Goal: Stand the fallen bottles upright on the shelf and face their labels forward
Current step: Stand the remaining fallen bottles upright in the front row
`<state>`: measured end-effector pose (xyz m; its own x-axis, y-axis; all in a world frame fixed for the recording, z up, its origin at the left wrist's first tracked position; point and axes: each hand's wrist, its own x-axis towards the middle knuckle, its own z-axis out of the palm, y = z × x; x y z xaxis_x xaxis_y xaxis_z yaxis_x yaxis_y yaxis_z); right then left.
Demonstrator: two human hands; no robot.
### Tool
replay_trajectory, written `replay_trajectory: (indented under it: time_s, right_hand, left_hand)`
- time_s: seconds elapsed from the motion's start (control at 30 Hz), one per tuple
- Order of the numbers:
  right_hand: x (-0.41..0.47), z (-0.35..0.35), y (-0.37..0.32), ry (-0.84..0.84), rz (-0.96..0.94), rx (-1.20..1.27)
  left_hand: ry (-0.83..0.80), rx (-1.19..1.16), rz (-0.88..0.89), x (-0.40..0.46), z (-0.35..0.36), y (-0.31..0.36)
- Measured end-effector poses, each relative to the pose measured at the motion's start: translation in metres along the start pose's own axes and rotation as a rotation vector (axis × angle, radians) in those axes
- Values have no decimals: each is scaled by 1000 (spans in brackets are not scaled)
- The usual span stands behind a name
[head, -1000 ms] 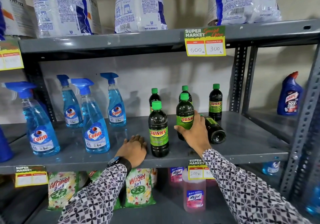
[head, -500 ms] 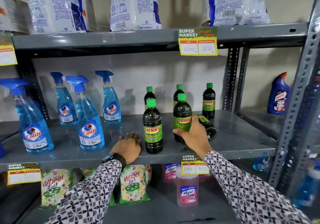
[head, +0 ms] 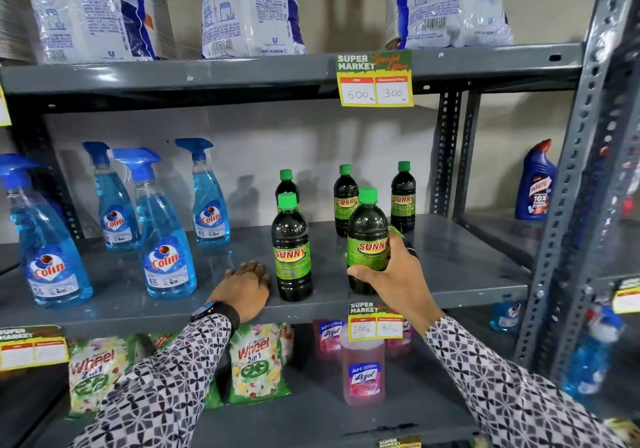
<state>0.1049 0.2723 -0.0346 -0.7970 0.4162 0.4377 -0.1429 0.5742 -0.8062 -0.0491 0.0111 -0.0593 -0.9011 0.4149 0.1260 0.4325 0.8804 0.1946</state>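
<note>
The front-right Sunny bottle [head: 367, 239] stands upright on the grey shelf [head: 467, 274], label toward me. I see my right hand [head: 394, 276] wrapped around its lower body, fingers [head: 356, 271] closed on it. My left hand [head: 244, 284] lies flat, empty, beside another upright bottle [head: 291, 250].

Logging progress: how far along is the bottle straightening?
Done: five dark bottles stand upright, and the front left bottle faces its label forward. In hand: the right hand grips the front right bottle; the left hand rests flat on the shelf. Left: one fallen bottle mostly hidden behind that hand.
</note>
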Motion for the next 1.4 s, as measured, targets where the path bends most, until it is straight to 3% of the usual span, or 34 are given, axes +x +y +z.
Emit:
replay_trajectory:
  time_s: [0.43,0.5,0.6,0.67,0.77,0.9,1.0,1.17,1.4]
  right_hand:
    - [-13,-9,-9,-21,-14,20]
    - [-18,-17,-13,71,-51,29]
    - [-12,-33,-12,400,-129,-14]
    - [8,-47,-3,486,-77,-76]
    - [50,-64,17,272,172,-186]
    - [81,-68,16,-63,533,-27]
    - [90,-65,7,-218,670,-58]
    - [102,-53,5,-286,696,-77]
    - [94,-69,13,-171,702,131]
  left_hand:
    - [13,-15,-1,-4,-4,4]
    - [11,-9,0,-5,-4,4]
    - [14,-9,7,-4,-4,4]
    - [24,-20,11,-3,-3,2]
    - [25,-18,16,-1,-1,1]
    - [32,-25,10,-2,-1,0]
    - [31,-21,16,-1,1,0]
    - [32,-10,26,-2,0,1]
    - [10,26,51,6,8,-2]
